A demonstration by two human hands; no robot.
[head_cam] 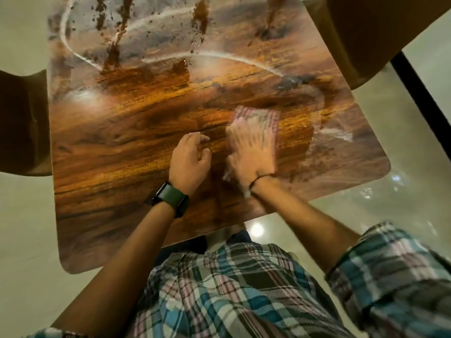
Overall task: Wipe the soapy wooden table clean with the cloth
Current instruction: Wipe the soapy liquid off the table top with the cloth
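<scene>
A square wooden table [117,152] fills the view, its near half shiny and dark, its far half covered with white soap film and curved foam streaks [234,56]. A pink-and-white striped cloth [266,119] lies flat right of the table's middle. My right hand [251,152] presses flat on the cloth with fingers spread; it is motion-blurred and foam clings at its wrist. My left hand [190,159], with a dark green watch on the wrist, rests beside it on bare wood, fingers loosely curled, holding nothing.
Brown chair backs stand at the left [22,123] and the far right [380,32] of the table. A patch of foam [339,136] sits near the right edge. Glossy pale floor tiles [390,203] surround the table. My plaid shirt fills the bottom.
</scene>
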